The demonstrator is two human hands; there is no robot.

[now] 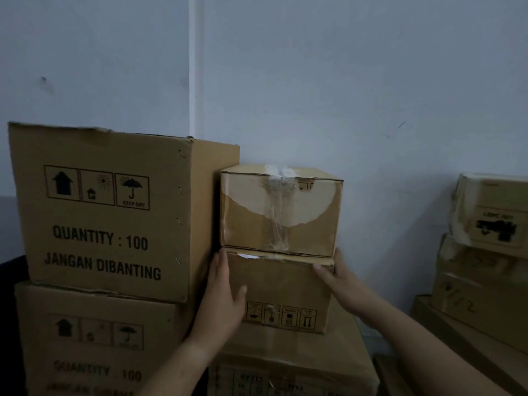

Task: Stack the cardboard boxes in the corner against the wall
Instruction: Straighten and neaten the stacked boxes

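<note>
Lower small box (280, 284): left grip (225, 292) and right grip (340, 278) press its sides flat-fingered; right fingertips hidden.

Left of frame: you have a large brown cardboard box printed "QUANTITY : 100" (100, 212) sitting on a second large brown printed cardboard box (94, 338) at the lower left.
Centre: a small brown taped cardboard box (280, 212) sits on a small brown cardboard box with handling symbols (283, 292), just right of the large pair.
Bottom centre: a wide brown cardboard box (291, 367) lies under the two small ones.
Behind: the pale painted wall (343, 81) backs every pile.
Right edge: a stack of brown taped cardboard boxes (485, 252) stands well apart from the centre pile.
Hands: your left hand (223, 298) lies on the lower small box's left side and your right hand (340, 275) on its right side.
</note>
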